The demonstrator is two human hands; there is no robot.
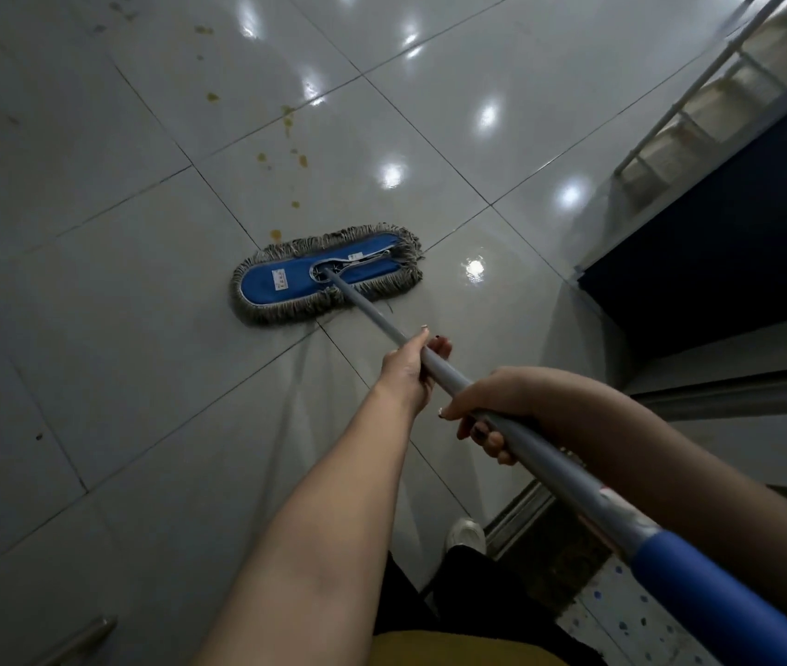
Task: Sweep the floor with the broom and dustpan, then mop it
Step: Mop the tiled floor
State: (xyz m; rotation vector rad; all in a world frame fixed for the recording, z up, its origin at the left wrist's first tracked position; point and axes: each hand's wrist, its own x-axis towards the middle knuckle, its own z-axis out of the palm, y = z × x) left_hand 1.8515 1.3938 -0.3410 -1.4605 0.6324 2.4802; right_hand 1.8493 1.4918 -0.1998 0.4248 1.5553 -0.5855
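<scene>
We hold the mop point(326, 276) by its handle point(374, 313), left hand point(406, 367) curled round it farther out, right hand point(492, 406) wrapped round it nearer us. The mop's head lies flat on the floor point(93, 305), with yellow stains point(288, 122) just beyond it.

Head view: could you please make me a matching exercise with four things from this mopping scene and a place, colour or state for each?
Things:
1. mop head
2. left hand
3. right hand
4. stains

Descriptions:
a. holds the pole nearer the camera
b. yellowish, beyond the mop head
c. blue, grey-fringed, flat on the floor
d. holds the pole nearer the mop head

Pairs: 1-c, 2-d, 3-a, 4-b
</scene>
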